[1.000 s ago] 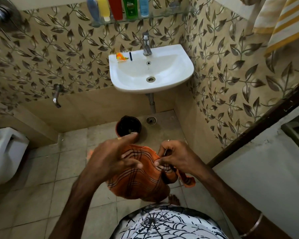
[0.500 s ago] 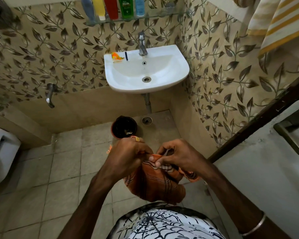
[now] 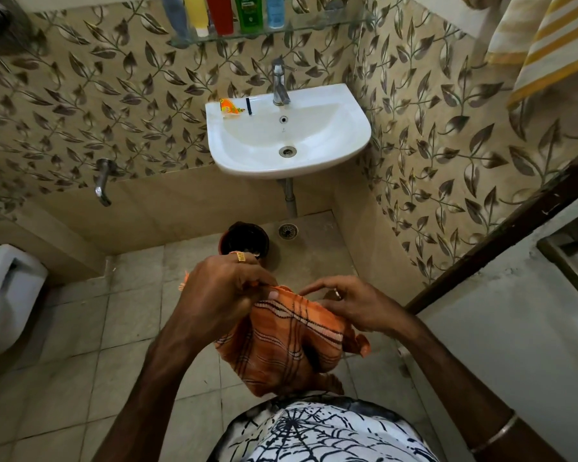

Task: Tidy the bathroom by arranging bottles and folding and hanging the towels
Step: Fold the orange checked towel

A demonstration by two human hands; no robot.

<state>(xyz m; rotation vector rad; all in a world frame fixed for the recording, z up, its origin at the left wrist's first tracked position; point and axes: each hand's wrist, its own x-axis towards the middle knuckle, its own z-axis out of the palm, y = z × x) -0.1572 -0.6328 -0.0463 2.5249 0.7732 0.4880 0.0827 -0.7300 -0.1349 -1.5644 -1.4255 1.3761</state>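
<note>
An orange checked towel (image 3: 291,341) hangs bunched in front of my waist. My left hand (image 3: 224,291) pinches its upper edge between thumb and fingers. On the towel's right side my right hand (image 3: 357,305) grips the cloth with the lower fingers while the index finger points left. Several coloured bottles (image 3: 224,11) stand in a row on the glass shelf (image 3: 314,23) above the sink. A yellow-striped white towel (image 3: 544,45) hangs at the top right.
A white sink (image 3: 347,135) with a tap is fixed to the leaf-patterned wall ahead. A dark bucket (image 3: 244,241) stands on the tiled floor beneath it, near a floor drain (image 3: 287,231). A toilet (image 3: 4,295) sits at the left, a door (image 3: 531,328) at the right.
My left hand came down from open above the towel and closed on its top edge. The towel was gathered up higher and my right hand slid a little to the right.
</note>
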